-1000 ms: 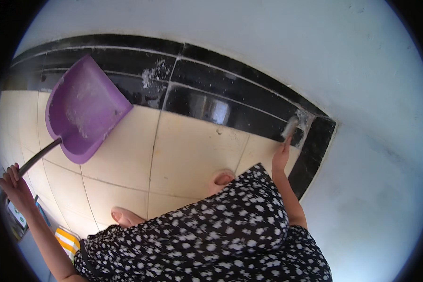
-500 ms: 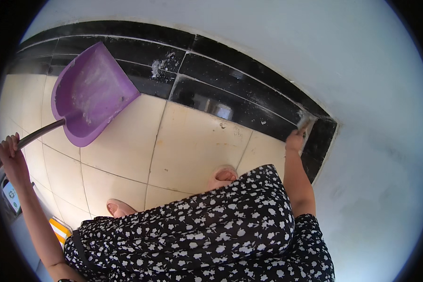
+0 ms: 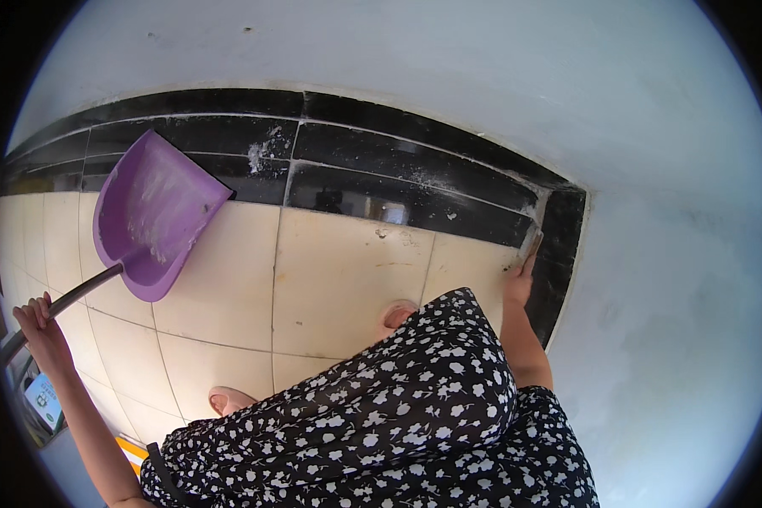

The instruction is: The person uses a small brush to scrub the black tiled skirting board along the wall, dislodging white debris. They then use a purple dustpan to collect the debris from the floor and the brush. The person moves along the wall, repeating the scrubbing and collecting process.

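My left hand (image 3: pixel 42 332) is closed round the long dark handle (image 3: pixel 80 292) of a purple dustpan (image 3: pixel 157 216). Whitish dust streaks the pan's inside, and its straight lip lies against the black tile border along the wall. At the right, my right hand (image 3: pixel 517 284) grips a small flat scraper (image 3: pixel 534 244), mostly hidden by the fingers. It is held low beside the black border strip, just on the near side of the corner. White crumbs (image 3: pixel 261 157) lie on the black tiles to the right of the dustpan.
Pale walls (image 3: pixel 669 279) rise behind the black border (image 3: pixel 398 152) and on the right. Cream floor tiles (image 3: pixel 347 271) spread before me, with pink slippers (image 3: pixel 229 400) on my feet. At the lower left are a blue-and-white package (image 3: pixel 44 400) and a yellow-and-white item (image 3: pixel 132 453).
The view has tilted, so the floor and border sit lower in the picture. My right hand has drawn back a little from the corner with the scraper. My left hand keeps its grip.
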Motion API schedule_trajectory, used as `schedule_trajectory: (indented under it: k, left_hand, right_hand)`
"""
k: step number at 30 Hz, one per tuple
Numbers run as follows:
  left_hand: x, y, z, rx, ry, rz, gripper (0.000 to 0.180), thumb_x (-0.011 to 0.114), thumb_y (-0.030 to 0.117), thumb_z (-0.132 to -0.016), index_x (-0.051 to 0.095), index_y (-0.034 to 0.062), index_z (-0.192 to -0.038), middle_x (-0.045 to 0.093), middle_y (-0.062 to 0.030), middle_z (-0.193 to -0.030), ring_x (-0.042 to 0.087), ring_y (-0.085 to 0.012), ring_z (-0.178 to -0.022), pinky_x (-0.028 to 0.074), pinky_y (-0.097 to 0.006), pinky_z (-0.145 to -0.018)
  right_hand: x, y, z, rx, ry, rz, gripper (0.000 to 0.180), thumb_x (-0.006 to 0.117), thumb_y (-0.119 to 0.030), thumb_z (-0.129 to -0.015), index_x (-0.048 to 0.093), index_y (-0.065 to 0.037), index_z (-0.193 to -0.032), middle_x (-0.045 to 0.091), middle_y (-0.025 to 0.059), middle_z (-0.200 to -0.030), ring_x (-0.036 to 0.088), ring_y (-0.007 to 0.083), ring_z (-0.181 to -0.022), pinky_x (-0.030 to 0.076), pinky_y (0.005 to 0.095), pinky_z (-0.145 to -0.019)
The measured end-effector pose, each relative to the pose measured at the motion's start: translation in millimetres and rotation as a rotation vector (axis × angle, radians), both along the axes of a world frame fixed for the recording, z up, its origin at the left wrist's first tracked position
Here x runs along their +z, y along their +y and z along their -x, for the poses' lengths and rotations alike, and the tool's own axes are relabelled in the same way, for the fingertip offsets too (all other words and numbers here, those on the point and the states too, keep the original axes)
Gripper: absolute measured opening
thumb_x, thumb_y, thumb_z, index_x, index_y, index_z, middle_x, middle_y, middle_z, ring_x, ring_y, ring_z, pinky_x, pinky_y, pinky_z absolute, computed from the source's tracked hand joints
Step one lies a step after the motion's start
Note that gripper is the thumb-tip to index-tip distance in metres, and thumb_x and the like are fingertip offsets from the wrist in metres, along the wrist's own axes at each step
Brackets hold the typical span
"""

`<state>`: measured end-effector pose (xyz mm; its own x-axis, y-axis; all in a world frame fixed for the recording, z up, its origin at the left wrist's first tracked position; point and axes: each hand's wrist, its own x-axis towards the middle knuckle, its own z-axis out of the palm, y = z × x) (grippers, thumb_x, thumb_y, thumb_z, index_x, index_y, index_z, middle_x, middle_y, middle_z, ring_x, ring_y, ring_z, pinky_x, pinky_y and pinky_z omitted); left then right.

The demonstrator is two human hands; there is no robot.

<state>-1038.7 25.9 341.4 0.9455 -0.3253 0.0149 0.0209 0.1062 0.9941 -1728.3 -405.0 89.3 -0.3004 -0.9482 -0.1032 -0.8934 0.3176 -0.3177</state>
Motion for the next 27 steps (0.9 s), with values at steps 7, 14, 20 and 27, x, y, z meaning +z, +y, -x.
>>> schedule_trajectory:
  k: [7,14,20,27]
  left_hand:
    - [4.4,-12.1,0.9,0.047,0.012,0.004,0.041,0.037,0.032,-0.099,0.024,0.0111,-0.066,0.023,0.0006,-0.064,0.031,-0.0129,-0.064,0.034,-0.033,-0.094]
    - [7.7,-12.0,1.8,0.018,0.024,-0.003,0.040,0.036,0.028,-0.099,0.024,0.0107,-0.066,0.023,0.0004,-0.064,0.030,-0.0126,-0.063,0.035,-0.032,-0.095]
    - [14.6,-15.3,9.3,0.041,0.022,-0.017,0.039,0.037,0.027,-0.100,0.024,0.0116,-0.066,0.023,0.0010,-0.063,0.030,-0.0118,-0.063,0.035,-0.032,-0.093]
    - [14.5,-22.9,10.4,0.026,0.007,-0.081,0.039,0.037,0.027,-0.099,0.024,0.0113,-0.066,0.025,0.0007,-0.063,0.031,-0.0116,-0.063,0.035,-0.032,-0.094]
  right_hand:
    - [-12.1,4.9,-12.6,0.389,-0.298,0.182,0.047,0.043,-0.021,-0.091,0.039,-0.013,-0.137,0.050,0.0232,-0.124,0.053,0.0358,-0.110,0.044,0.0367,-0.088]
    - [20.8,-80.8,21.0,0.232,0.211,-0.115,0.051,0.045,-0.026,-0.087,0.038,-0.015,-0.137,0.060,0.0247,-0.097,0.056,0.0436,-0.090,0.046,0.0471,-0.081]
    - [18.4,-123.8,19.4,0.345,0.263,-0.189,0.050,0.038,-0.024,-0.088,0.038,-0.016,-0.137,0.061,0.0266,-0.094,0.058,0.0442,-0.088,0.045,0.0484,-0.074]
    - [14.3,-128.8,71.6,0.096,-0.107,-0.472,0.046,0.038,-0.024,-0.091,0.039,-0.024,-0.137,0.064,0.0130,-0.080,0.059,0.0353,-0.070,0.044,0.0488,-0.060]
